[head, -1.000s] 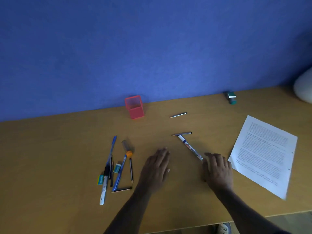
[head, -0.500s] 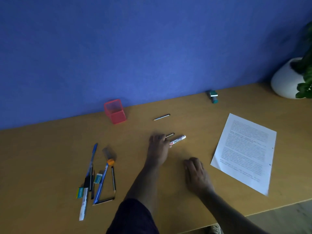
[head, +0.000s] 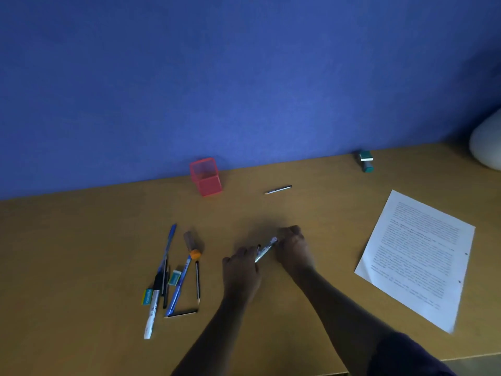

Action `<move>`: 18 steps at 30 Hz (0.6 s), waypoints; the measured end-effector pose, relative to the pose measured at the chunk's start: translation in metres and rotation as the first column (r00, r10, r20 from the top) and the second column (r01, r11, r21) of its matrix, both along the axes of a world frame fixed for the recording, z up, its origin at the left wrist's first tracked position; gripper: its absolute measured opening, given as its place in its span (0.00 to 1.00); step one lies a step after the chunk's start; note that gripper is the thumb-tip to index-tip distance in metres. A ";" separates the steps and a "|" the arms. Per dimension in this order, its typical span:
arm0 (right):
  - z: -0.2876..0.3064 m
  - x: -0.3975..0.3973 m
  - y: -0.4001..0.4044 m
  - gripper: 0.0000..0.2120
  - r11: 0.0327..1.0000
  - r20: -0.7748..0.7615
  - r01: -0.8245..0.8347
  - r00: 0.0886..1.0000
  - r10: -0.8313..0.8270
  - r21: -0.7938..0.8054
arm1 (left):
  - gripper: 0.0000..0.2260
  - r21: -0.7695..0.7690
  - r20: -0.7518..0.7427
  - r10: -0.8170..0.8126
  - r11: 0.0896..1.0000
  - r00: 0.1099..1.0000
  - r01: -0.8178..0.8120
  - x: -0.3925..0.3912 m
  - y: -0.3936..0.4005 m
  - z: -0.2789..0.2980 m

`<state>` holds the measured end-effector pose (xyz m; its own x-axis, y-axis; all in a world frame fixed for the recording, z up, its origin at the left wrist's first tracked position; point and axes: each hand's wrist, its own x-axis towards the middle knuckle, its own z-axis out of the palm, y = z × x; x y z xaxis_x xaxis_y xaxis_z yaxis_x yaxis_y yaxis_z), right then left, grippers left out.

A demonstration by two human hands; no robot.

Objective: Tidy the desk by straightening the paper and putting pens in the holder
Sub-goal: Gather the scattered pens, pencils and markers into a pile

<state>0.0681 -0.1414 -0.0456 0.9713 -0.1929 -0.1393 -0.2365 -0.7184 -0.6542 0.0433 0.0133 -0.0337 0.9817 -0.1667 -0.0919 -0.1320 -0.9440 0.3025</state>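
A red mesh pen holder (head: 206, 178) stands by the blue wall and looks empty. My left hand (head: 241, 271) and my right hand (head: 295, 249) meet mid-desk, each closed on one end of a white marker (head: 266, 249), which is tilted and slightly blurred. A thin dark pen (head: 258, 247) pokes out of the left hand beside it. A short pencil (head: 278, 189) lies to the right of the holder. Several pens and pencils (head: 166, 275) lie scattered on the left. A printed paper sheet (head: 417, 256) lies skewed on the right.
Among the scattered pens are an orange sharpener (head: 195, 253) and two small erasers (head: 174, 277). A green stamp (head: 366, 161) sits at the back right, and a white pot (head: 488, 143) is at the right edge. The desk's front edge (head: 298, 373) is just below my arms.
The left hand lifted the marker and the thin pen and drew back toward me. The right hand left the desk and closed on the marker's upper end.
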 end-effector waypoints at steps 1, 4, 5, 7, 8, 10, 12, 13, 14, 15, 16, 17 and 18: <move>0.001 0.004 0.006 0.08 0.997 0.002 -0.073 0.997 0.073 0.001 | 0.19 -0.005 -0.001 0.025 1.000 1.000 -0.025 -0.004 0.006 0.002; 0.005 0.015 0.018 0.12 0.963 0.032 -0.268 0.963 0.266 0.044 | 0.16 -0.014 0.012 0.129 0.992 0.992 -0.129 -0.015 0.027 0.007; 0.006 0.021 0.020 0.15 0.947 0.031 -0.319 0.948 0.318 0.044 | 0.14 -0.014 0.022 0.163 0.987 0.986 -0.163 -0.019 0.035 0.009; 0.008 0.037 0.019 0.20 0.916 -0.009 -0.397 0.918 0.397 -0.060 | 0.11 0.000 0.052 0.219 0.976 0.974 -0.220 -0.025 0.052 0.011; 0.008 0.047 0.015 0.23 0.909 -0.035 -0.397 0.918 0.396 -0.127 | 0.09 0.005 0.062 0.253 0.967 0.966 -0.254 -0.029 0.060 0.010; 0.013 0.069 0.005 0.27 0.911 -0.075 -0.348 0.938 0.340 -0.223 | 0.08 0.005 0.059 0.331 0.943 0.942 -0.332 -0.035 0.076 0.008; 0.021 0.091 -0.007 0.34 0.899 -0.134 -0.320 0.947 0.292 -0.298 | 0.08 0.033 0.039 0.381 0.923 0.924 -0.383 -0.040 0.088 0.006; 0.024 0.101 -0.014 0.36 0.887 -0.172 -0.320 0.945 0.277 -0.332 | 0.08 0.059 0.031 0.389 0.919 0.921 -0.390 -0.042 0.091 0.005; 0.026 0.109 -0.019 0.37 0.870 -0.211 -0.334 0.939 0.272 -0.362 | 0.06 0.078 0.029 0.388 0.918 0.921 -0.389 -0.044 0.094 0.005; 0.027 0.115 -0.024 0.37 0.850 -0.250 -0.360 0.927 0.279 -0.386 | 0.05 0.084 0.034 0.381 0.920 0.924 -0.382 -0.045 0.096 0.004; 0.026 0.120 -0.028 0.37 0.828 -0.287 -0.391 0.913 0.291 -0.401 | 0.04 0.081 0.045 0.375 0.923 0.926 -0.377 -0.046 0.098 0.003; 0.025 0.123 -0.031 0.36 0.812 -0.315 -0.414 0.901 0.300 -0.412 | 0.04 0.075 0.061 0.374 0.923 0.925 -0.378 -0.046 0.098 0.002; 0.024 0.125 -0.032 0.35 0.803 -0.323 -0.420 0.898 0.299 -0.423 | 0.04 0.066 0.078 0.379 0.921 0.922 -0.384 -0.045 0.098 0.002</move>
